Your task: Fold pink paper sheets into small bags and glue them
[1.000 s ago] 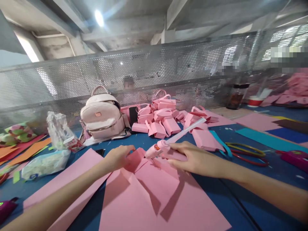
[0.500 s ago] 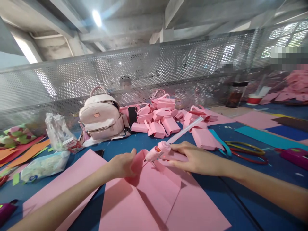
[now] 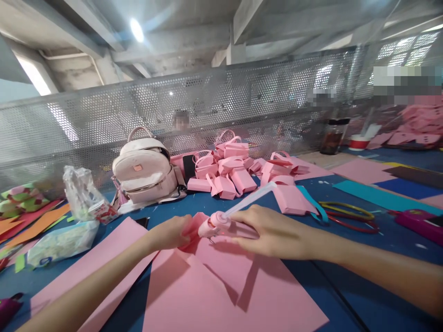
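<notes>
My right hand [image 3: 266,230] is closed round the handle of a pink glue gun [image 3: 218,224], from whose back a long clear glue stick [image 3: 249,199] juts up. The gun's nozzle points left, at the upper edge of a folded pink paper piece [image 3: 223,263]. That edge is gripped by my left hand [image 3: 173,232], whose fingertips are partly hidden behind the paper. Beneath the folded piece lies a large flat sheet of pink paper [image 3: 180,304].
Small pink paper bags [image 3: 228,170] are heaped behind my hands, beside a pale backpack [image 3: 141,170]. Another pink sheet [image 3: 104,263] lies left. Coloured rings [image 3: 346,214] and a purple tool [image 3: 418,223] sit right. A perforated metal screen [image 3: 214,101] stands behind.
The glue gun in my right hand has moved left along the paper's edge, towards my left hand. The folded paper has tilted, and my left fingers have closed further on it.
</notes>
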Demonstrator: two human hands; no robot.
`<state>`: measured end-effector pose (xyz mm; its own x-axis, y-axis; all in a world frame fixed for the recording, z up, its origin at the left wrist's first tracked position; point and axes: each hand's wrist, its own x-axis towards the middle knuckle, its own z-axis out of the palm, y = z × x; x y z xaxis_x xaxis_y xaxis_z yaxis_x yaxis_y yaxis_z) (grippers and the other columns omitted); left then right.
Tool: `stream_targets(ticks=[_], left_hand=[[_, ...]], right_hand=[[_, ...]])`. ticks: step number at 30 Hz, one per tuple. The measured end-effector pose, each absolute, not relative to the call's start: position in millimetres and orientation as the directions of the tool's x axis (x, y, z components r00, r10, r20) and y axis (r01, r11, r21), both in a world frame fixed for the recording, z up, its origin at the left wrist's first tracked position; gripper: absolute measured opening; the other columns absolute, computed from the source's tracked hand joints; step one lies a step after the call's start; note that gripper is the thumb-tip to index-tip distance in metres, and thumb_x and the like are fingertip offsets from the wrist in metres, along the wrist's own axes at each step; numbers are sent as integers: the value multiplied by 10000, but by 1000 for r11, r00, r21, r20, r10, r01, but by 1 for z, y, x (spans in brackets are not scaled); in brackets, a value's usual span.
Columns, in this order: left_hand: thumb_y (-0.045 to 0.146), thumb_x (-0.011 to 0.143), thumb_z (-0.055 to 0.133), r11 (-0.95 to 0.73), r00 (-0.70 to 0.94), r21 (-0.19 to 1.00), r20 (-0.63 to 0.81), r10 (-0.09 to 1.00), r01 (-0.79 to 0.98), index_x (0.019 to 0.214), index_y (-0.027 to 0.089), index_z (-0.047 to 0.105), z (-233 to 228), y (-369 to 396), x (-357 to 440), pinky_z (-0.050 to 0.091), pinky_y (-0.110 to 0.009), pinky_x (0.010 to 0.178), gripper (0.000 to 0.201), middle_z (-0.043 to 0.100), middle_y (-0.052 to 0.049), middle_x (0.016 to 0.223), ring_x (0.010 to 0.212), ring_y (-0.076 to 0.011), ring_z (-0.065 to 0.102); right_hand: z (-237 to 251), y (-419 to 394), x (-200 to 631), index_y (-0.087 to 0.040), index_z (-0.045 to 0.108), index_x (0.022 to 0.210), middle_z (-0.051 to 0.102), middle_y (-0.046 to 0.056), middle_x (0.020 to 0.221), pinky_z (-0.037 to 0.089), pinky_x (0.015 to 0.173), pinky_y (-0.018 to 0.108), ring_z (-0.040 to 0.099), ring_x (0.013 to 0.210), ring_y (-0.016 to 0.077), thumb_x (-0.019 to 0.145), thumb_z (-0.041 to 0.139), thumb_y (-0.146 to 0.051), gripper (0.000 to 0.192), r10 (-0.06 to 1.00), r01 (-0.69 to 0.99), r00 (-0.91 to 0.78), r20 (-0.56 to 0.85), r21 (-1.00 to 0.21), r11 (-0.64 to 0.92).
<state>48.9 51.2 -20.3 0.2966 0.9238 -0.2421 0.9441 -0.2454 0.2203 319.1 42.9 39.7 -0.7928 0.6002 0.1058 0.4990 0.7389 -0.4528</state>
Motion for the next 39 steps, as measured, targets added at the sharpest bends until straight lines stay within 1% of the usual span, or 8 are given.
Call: stream_targets(ticks=[3, 7, 12, 17, 21, 25, 31, 39], left_hand=[[401, 874, 514, -220, 273, 235, -223, 936, 947, 771, 230, 496, -17, 50, 48, 323, -295, 575, 200, 662, -42, 824, 679, -203, 569], [395, 876, 510, -221, 274, 253, -196, 941, 942, 740, 223, 473, -16, 45, 49, 290, -292, 584, 222, 632, -29, 792, 662, -185, 513], [288, 884, 497, -239, 305, 307, -188, 934, 921, 758, 213, 488, -21, 44, 47, 308, -271, 606, 147, 631, -15, 797, 693, -170, 521], [207, 849, 507, -226, 305, 358, -182, 935, 906, 773, 208, 480, -27, 45, 43, 334, -249, 606, 80, 608, 7, 783, 682, -151, 514], [225, 860, 501, -212, 296, 381, -178, 939, 900, 750, 212, 439, -32, 40, 39, 334, -238, 591, 127, 572, 21, 762, 678, -138, 503], [294, 880, 514, -163, 250, 351, -217, 944, 922, 719, 220, 402, -34, 31, 39, 260, -250, 531, 209, 504, 38, 693, 609, -124, 427], [458, 948, 438, -124, 210, 284, -298, 931, 951, 669, 219, 368, -23, 25, 44, 215, -277, 531, 373, 421, 38, 652, 563, -123, 325], [337, 966, 378, -113, 198, 240, -369, 908, 964, 730, 218, 454, -17, 27, 48, 222, -284, 548, 275, 518, 3, 703, 595, -143, 411]], right_hand=[[36, 46, 320, -199, 564, 787, 503, -61, 627, 284, 535, 238, 446, 544, 109, 929, 636, -378, 239, 582, 506, -810, 67, -421, 753], [34, 46, 320, -195, 583, 786, 572, -24, 673, 297, 556, 244, 506, 586, 134, 938, 595, -360, 224, 575, 527, -817, 49, -342, 778], [31, 47, 308, -203, 648, 914, 727, 44, 861, 349, 606, 247, 664, 731, 201, 941, 567, -322, 146, 560, 534, -828, 4, -297, 792], [18, 53, 297, -211, 701, 1056, 772, 87, 1021, 443, 700, 273, 724, 902, 268, 952, 558, -364, 234, 582, 563, -813, -22, -284, 776], [4, 57, 296, -210, 682, 1236, 727, 118, 1250, 494, 861, 337, 697, 1100, 306, 978, 526, -377, 345, 595, 570, -804, -6, -293, 767], [-2, 59, 298, -208, 672, 1294, 616, 113, 1434, 447, 1037, 394, 596, 1292, 315, 996, 490, -360, 381, 603, 560, -798, 23, -341, 755], [-2, 66, 296, -183, 707, 1193, 714, 131, 1279, 473, 981, 431, 662, 1182, 341, 996, 451, -339, 359, 660, 624, -751, -24, -354, 697], [-6, 70, 292, -154, 722, 1039, 776, 149, 1048, 498, 846, 385, 720, 974, 323, 989, 470, -364, 332, 681, 661, -731, -50, -302, 687]])
